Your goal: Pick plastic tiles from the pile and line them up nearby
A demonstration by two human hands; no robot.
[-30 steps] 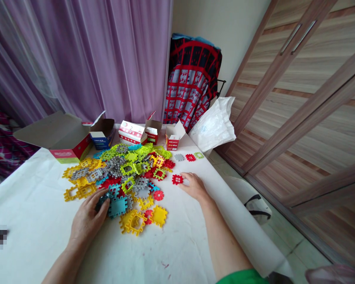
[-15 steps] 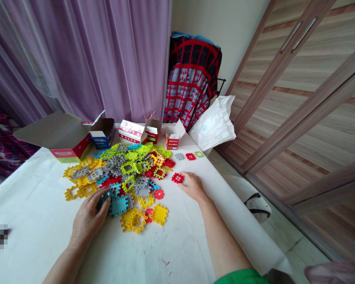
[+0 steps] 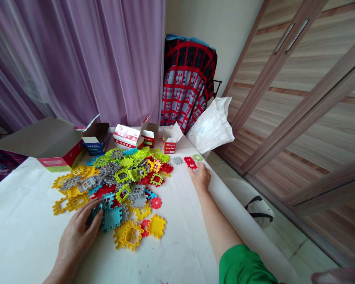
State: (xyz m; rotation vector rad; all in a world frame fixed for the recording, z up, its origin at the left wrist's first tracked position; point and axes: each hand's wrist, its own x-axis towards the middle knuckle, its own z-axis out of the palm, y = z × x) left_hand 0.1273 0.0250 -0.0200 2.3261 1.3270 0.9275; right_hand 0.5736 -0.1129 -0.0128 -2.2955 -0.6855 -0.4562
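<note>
My right hand (image 3: 200,176) is at the right side of the table, fingertips closed on a red building piece (image 3: 192,165). That piece lies against or over another red one, so the two look like one patch. A grey building piece (image 3: 178,160) is just left of them and a light green building piece (image 3: 197,157) just beyond. My left hand (image 3: 80,225) rests at the near left edge of the pile of colourful building pieces (image 3: 127,173). Its fingers and thumb curl around a dark teal building piece (image 3: 94,213), partly hidden, beside a light blue square piece (image 3: 111,218).
Along the back stand a large open box (image 3: 60,159), a blue box (image 3: 95,146), a white and red box (image 3: 127,136) and two small red boxes. A white bag (image 3: 211,126) leans at the table's right edge. Yellow pieces (image 3: 156,226) lie near the front.
My right hand has moved away from me and slightly right, bringing the red piece up to the other red one. My left hand keeps its place at the pile; the view has shifted slightly.
</note>
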